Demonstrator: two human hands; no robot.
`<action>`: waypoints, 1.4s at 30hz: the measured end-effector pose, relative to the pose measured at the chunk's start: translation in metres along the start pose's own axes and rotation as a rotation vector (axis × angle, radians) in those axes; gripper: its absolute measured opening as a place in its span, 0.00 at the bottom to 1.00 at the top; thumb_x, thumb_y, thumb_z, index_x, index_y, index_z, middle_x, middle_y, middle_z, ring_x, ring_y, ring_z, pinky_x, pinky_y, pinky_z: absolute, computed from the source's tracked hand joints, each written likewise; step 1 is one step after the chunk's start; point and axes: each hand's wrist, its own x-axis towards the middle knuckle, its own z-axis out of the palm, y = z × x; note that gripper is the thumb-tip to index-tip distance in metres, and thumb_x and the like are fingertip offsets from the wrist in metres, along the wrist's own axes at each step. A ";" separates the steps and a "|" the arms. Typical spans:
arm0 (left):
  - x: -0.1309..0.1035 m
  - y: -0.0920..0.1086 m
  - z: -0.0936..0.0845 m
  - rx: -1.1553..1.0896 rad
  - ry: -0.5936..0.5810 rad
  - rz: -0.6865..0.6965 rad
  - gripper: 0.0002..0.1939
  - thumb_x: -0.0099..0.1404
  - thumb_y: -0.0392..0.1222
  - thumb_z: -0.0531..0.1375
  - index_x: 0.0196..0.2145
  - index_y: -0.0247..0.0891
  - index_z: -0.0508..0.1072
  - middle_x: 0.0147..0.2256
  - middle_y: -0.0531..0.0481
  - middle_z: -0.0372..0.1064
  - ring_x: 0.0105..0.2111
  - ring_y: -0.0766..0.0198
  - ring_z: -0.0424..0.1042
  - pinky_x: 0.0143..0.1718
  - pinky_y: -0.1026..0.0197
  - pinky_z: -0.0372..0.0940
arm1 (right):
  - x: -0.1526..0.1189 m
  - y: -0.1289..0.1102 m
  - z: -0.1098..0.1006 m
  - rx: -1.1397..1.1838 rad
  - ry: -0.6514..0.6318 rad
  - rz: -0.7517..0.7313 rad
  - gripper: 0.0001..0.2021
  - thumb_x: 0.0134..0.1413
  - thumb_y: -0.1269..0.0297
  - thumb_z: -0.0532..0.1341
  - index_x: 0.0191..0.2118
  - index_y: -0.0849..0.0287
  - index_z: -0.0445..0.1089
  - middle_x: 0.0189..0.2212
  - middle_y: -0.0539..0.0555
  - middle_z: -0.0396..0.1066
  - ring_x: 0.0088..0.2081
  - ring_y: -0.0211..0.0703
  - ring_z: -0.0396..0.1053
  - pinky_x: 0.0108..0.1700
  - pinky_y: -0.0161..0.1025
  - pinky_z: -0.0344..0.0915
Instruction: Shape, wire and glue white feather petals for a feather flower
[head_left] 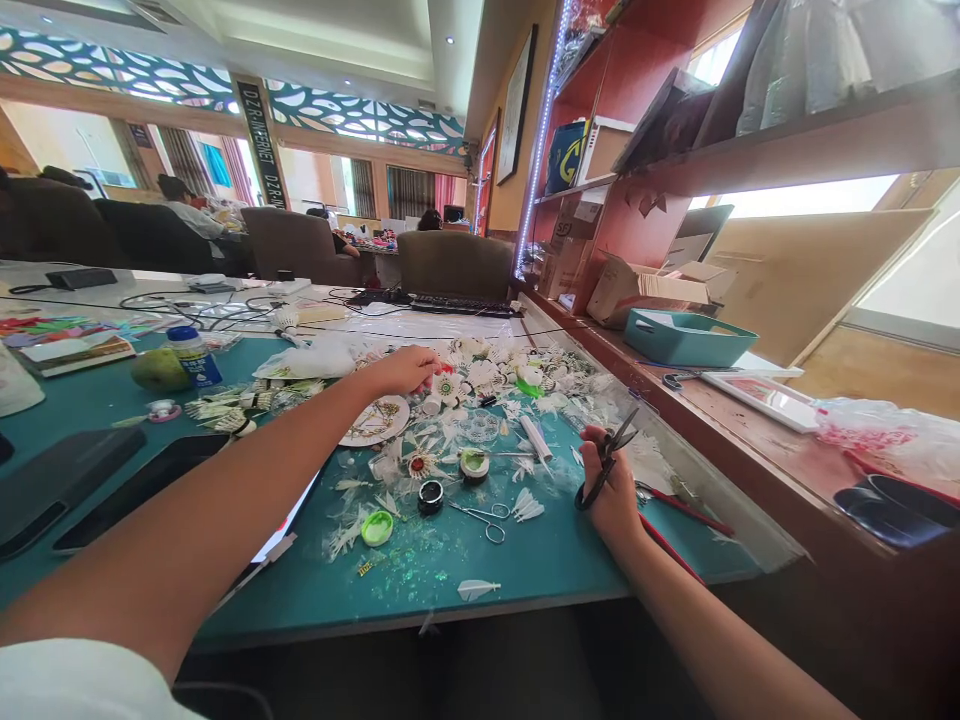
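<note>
My left hand [409,370] reaches over the near side of a heap of white feather pieces [487,372], some shaped like shuttlecocks. Its fingers are bent together beside a small red spot; what they pinch, if anything, is hidden. In my right hand [613,500] are dark scissors [609,462], blades pointing up and away. Between the hands lie a white tube [535,438], a jar of green stuff [474,464], a black jar [430,497] and small silver scissors [489,517]. A white feather flower [420,462] has a red centre.
A plate [375,420] of small golden bits lies under my left forearm. Further left are a glue bottle [193,356], a green fruit [160,370] and a dark tablet [139,490]. A teal basket [686,340] stands on the right ledge. People sit in the background.
</note>
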 end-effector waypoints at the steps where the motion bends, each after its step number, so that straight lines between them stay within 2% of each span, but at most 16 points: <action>1: 0.001 -0.002 -0.002 0.012 0.032 -0.024 0.17 0.74 0.47 0.62 0.55 0.36 0.73 0.51 0.43 0.74 0.45 0.54 0.78 0.45 0.48 0.76 | 0.000 0.000 0.000 0.001 -0.001 0.000 0.17 0.69 0.57 0.63 0.57 0.60 0.70 0.53 0.58 0.73 0.49 0.50 0.75 0.50 0.52 0.75; 4: 0.005 -0.011 -0.007 0.064 0.112 -0.084 0.17 0.74 0.47 0.62 0.56 0.37 0.73 0.53 0.43 0.73 0.47 0.53 0.77 0.47 0.47 0.75 | 0.000 -0.001 0.000 0.007 -0.006 0.002 0.17 0.69 0.57 0.63 0.57 0.59 0.70 0.53 0.58 0.73 0.49 0.50 0.75 0.50 0.52 0.75; 7: 0.009 -0.018 -0.007 0.130 0.139 -0.107 0.17 0.73 0.46 0.63 0.56 0.38 0.73 0.55 0.42 0.72 0.50 0.52 0.76 0.50 0.45 0.74 | 0.000 -0.002 0.000 0.010 -0.018 0.005 0.17 0.69 0.57 0.63 0.57 0.60 0.70 0.53 0.58 0.73 0.49 0.50 0.75 0.50 0.52 0.75; 11: 0.012 -0.017 0.001 0.203 0.168 -0.087 0.17 0.73 0.45 0.64 0.57 0.39 0.73 0.58 0.42 0.70 0.54 0.49 0.74 0.53 0.42 0.72 | 0.000 -0.002 0.000 0.017 -0.029 0.015 0.17 0.69 0.58 0.63 0.57 0.59 0.70 0.53 0.58 0.73 0.49 0.49 0.75 0.50 0.52 0.75; 16: 0.016 -0.015 0.009 0.248 0.304 -0.099 0.22 0.72 0.45 0.64 0.62 0.40 0.69 0.63 0.40 0.66 0.57 0.46 0.71 0.56 0.39 0.70 | 0.000 -0.001 0.000 0.023 -0.024 0.017 0.17 0.69 0.57 0.63 0.57 0.60 0.70 0.53 0.58 0.73 0.49 0.49 0.75 0.50 0.52 0.75; 22: 0.025 -0.026 0.002 0.224 0.326 -0.201 0.17 0.73 0.45 0.64 0.57 0.38 0.73 0.56 0.42 0.72 0.52 0.51 0.75 0.52 0.44 0.73 | 0.000 0.000 0.000 0.024 -0.017 0.014 0.17 0.69 0.57 0.63 0.57 0.60 0.70 0.53 0.58 0.73 0.49 0.50 0.75 0.51 0.53 0.74; 25: 0.026 -0.029 -0.006 0.179 0.394 -0.243 0.17 0.73 0.45 0.63 0.56 0.38 0.73 0.55 0.42 0.73 0.50 0.52 0.76 0.51 0.44 0.74 | 0.000 -0.001 0.000 0.025 -0.022 0.021 0.16 0.69 0.57 0.63 0.57 0.60 0.71 0.53 0.58 0.73 0.49 0.49 0.75 0.50 0.52 0.75; 31: 0.019 -0.025 -0.034 -0.002 0.646 -0.283 0.17 0.73 0.45 0.64 0.56 0.37 0.73 0.56 0.42 0.72 0.52 0.50 0.75 0.52 0.43 0.73 | 0.001 -0.002 0.000 0.035 -0.030 0.030 0.16 0.69 0.57 0.63 0.57 0.60 0.71 0.53 0.58 0.73 0.49 0.49 0.75 0.50 0.52 0.75; 36: 0.015 -0.010 -0.061 -0.312 0.870 -0.320 0.17 0.73 0.46 0.63 0.56 0.37 0.73 0.56 0.42 0.72 0.52 0.51 0.75 0.52 0.43 0.73 | 0.002 -0.001 0.001 0.060 -0.037 0.040 0.16 0.69 0.57 0.63 0.57 0.60 0.71 0.53 0.58 0.73 0.49 0.50 0.75 0.51 0.52 0.74; 39: 0.010 0.006 -0.069 -0.558 0.858 -0.295 0.18 0.74 0.47 0.62 0.57 0.37 0.72 0.53 0.42 0.73 0.47 0.53 0.77 0.48 0.46 0.75 | 0.001 -0.001 0.002 0.082 -0.036 0.053 0.17 0.69 0.57 0.63 0.57 0.60 0.70 0.53 0.58 0.73 0.49 0.50 0.75 0.51 0.52 0.74; 42: -0.006 0.026 -0.066 -0.777 0.748 -0.220 0.17 0.74 0.47 0.62 0.55 0.36 0.73 0.50 0.43 0.75 0.43 0.56 0.78 0.43 0.50 0.76 | 0.000 -0.003 0.001 0.109 -0.035 0.075 0.17 0.69 0.57 0.63 0.57 0.60 0.70 0.53 0.58 0.73 0.49 0.50 0.75 0.51 0.52 0.74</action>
